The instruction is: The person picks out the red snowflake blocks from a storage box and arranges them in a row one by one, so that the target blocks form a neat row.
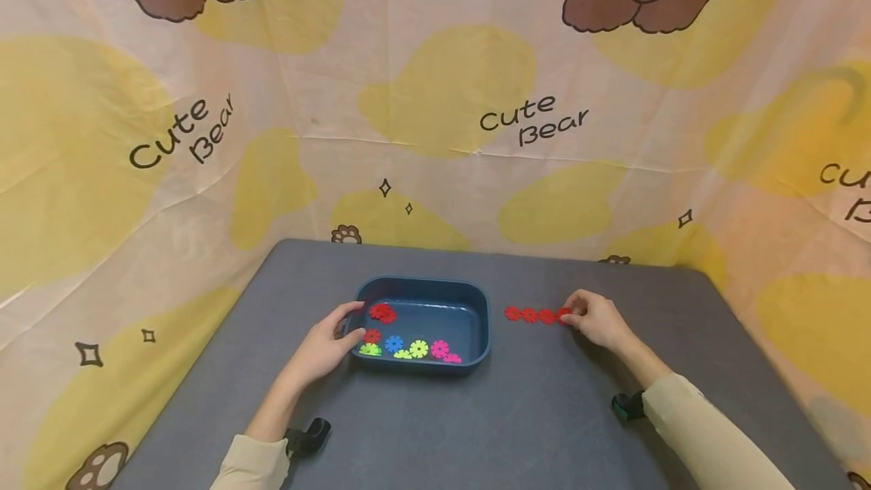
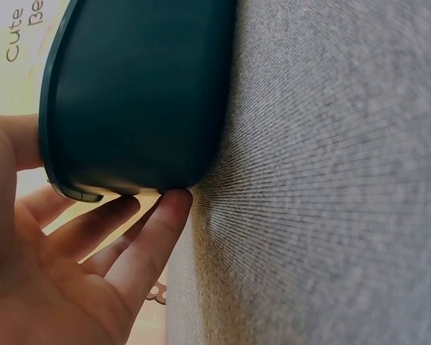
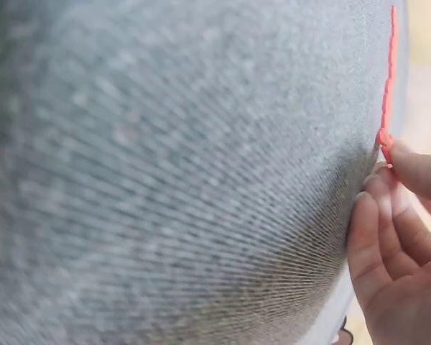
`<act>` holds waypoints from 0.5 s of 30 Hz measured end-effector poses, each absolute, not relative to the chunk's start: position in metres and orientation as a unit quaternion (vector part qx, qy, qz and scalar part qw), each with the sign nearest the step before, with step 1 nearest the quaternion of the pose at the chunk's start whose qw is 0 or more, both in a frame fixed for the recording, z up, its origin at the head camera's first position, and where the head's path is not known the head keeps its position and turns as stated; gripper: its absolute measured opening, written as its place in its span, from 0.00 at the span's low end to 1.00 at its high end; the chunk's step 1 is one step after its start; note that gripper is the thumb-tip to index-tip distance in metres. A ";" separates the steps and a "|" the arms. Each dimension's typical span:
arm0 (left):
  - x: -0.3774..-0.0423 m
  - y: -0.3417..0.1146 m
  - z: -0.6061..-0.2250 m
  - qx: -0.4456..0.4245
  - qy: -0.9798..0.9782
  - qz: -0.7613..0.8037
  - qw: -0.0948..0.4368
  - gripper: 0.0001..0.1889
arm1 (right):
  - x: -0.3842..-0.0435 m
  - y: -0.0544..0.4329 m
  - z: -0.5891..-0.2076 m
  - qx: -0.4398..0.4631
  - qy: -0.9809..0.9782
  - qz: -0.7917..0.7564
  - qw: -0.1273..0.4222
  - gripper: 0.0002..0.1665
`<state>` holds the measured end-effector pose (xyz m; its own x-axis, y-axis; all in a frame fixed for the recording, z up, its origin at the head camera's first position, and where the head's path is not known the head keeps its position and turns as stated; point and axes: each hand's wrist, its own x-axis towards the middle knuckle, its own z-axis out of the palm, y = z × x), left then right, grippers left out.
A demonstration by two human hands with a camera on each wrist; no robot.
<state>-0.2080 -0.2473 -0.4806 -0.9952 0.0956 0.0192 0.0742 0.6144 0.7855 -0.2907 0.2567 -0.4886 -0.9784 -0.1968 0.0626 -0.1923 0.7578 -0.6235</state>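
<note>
A dark blue plastic tray [image 1: 469,331] stands on the table, and my left hand [image 1: 323,350] grips its left end. In the left wrist view the thumb lies over the rim of the tray [image 2: 140,93], and the fingertips meet its outer wall from outside. To the right of the tray, several red snowflake discs [image 1: 529,315] are joined in a straight row. The thumb and fingers of my right hand [image 1: 597,321] pinch the disc at the row's right end, partly covering it. Seen edge-on in the right wrist view, the red row [image 3: 389,79] runs away from the fingertips, close over the table.
Loose snowflake discs lie inside the tray: red ones [image 1: 382,313] at the left, and blue [image 1: 394,343], yellow [image 1: 418,348] and pink ones [image 1: 440,348] along its near side. The grey table [image 1: 503,429] meets a printed cloth [image 1: 435,97] behind.
</note>
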 end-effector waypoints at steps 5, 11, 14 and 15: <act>-0.209 -0.248 -0.481 0.046 0.898 0.437 0.014 0.29 | -0.290 0.255 -0.487 -0.112 0.942 -0.317 0.001 0.08; -0.209 -0.247 -0.481 0.043 0.899 0.435 0.013 0.29 | -0.289 0.254 -0.489 -0.106 0.947 -0.305 0.006 0.08; -0.209 -0.248 -0.482 0.043 0.900 0.434 0.013 0.29 | -0.290 0.254 -0.489 -0.104 0.947 -0.305 0.008 0.08; -0.209 -0.248 -0.482 0.043 0.900 0.434 0.013 0.29 | -0.290 0.254 -0.489 -0.104 0.946 -0.307 0.009 0.09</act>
